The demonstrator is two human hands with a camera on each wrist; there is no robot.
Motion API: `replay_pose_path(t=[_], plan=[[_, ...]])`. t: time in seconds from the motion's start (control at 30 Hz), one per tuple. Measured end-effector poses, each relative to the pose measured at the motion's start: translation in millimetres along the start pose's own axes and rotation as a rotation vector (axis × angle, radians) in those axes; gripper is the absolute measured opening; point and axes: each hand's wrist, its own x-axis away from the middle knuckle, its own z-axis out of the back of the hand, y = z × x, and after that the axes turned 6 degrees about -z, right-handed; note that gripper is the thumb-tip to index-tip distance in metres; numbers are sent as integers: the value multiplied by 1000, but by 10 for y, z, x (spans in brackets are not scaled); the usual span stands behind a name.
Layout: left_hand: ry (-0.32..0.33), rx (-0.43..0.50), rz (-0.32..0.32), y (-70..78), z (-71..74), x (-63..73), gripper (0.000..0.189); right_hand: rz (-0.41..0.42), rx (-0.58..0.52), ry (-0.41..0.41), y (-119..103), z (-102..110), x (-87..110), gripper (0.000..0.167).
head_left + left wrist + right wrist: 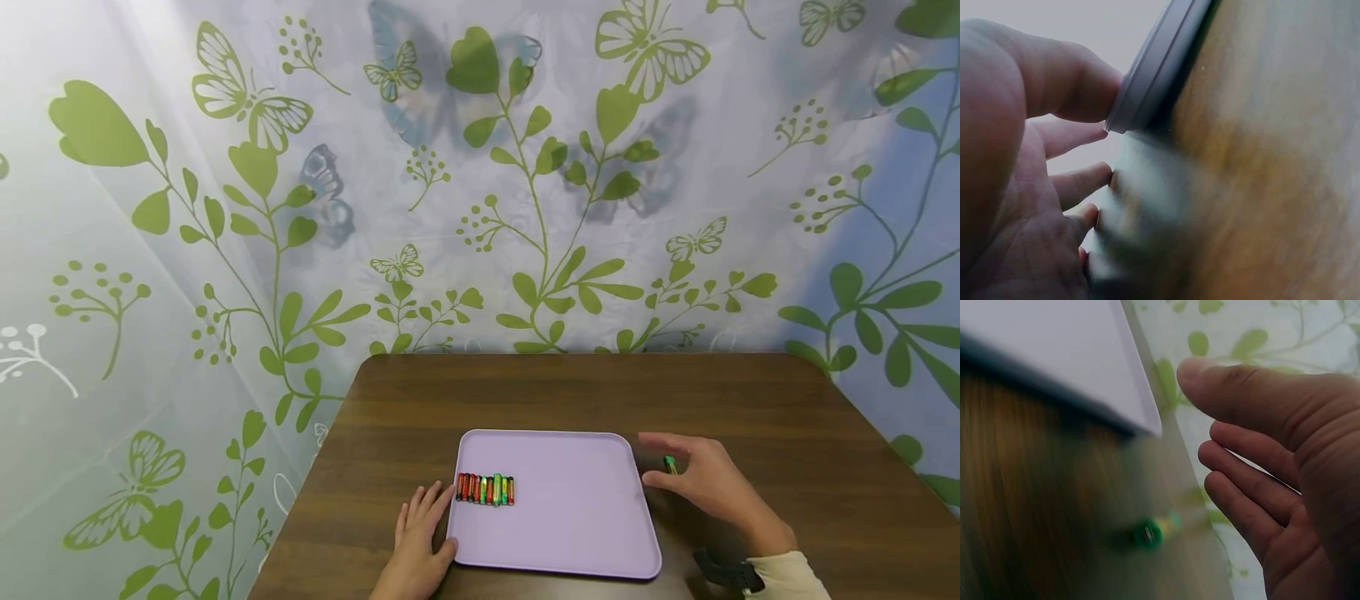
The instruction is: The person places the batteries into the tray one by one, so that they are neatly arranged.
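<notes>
A lilac tray (570, 525) lies on the table. Along its left side several red and green batteries (486, 489) stand in a side-by-side row. My left hand (422, 542) rests by the tray's left edge, fingers spread; in the left wrist view its thumb (1075, 81) touches the tray's rim (1154, 69). Right of the tray, my right hand (708, 479) has its thumb and fingers apart, with nothing between them. A green battery (671, 464) lies on the table beside that hand, partly hidden by it. The right wrist view shows this battery (1149, 534) blurred, apart from the fingers.
The brown wooden table (570, 392) reaches back to a curtain (450, 208) printed with green leaves and butterflies. A black wristband (726, 573) sits on my right wrist, below a pale sleeve (787, 577).
</notes>
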Motion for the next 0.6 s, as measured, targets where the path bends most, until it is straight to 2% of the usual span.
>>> replay_pose_path(t=[0.3,0.6], plan=[[10,-10,-1,3,-10,3,74,-17,118,41,263,238,91,62],[-4,-11,20,24,-10,10,74,-16,113,-7,437,272,104,63]])
